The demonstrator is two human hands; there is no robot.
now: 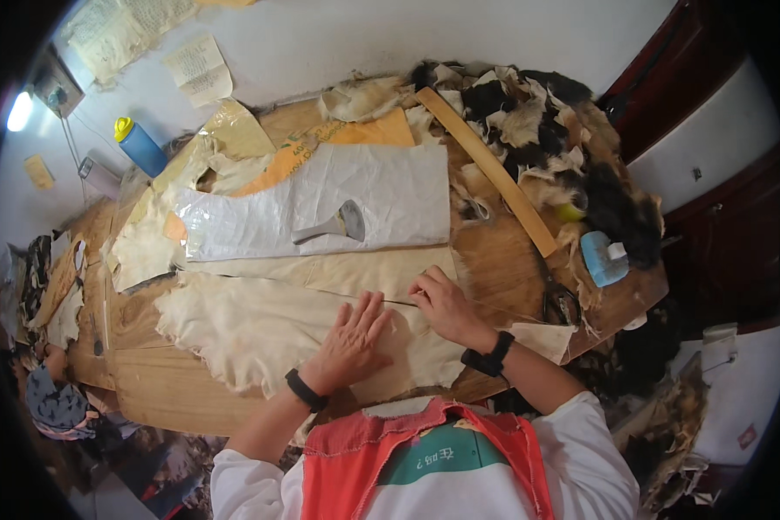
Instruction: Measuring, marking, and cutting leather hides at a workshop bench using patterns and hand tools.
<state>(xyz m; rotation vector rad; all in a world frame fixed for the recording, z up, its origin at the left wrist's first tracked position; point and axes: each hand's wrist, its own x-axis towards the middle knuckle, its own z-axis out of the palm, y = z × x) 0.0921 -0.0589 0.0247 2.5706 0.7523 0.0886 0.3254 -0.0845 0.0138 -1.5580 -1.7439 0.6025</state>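
A cream-coloured hide (238, 316) with a ragged left edge lies fur side hidden across the near part of the table. My left hand (353, 341) rests flat on it, fingers spread beside a dark line where two pieces of hide meet. At the right end of that line my right hand (444, 305) is closed in a pinch; what sits between its fingertips is too small to make out. A thin thread-like line runs off to the right of it. Just beyond lies a white sheet pattern (251, 227), with a grey wedge-shaped tool (353, 222) on top.
A wooden strip (494, 173) slants beside piled fur scraps (516, 126) at the right. Scissors (562, 303) and a blue container (602, 258) are near the right edge. A blue bottle (143, 152) stands far left. Another person's arm (55, 364) shows at the left.
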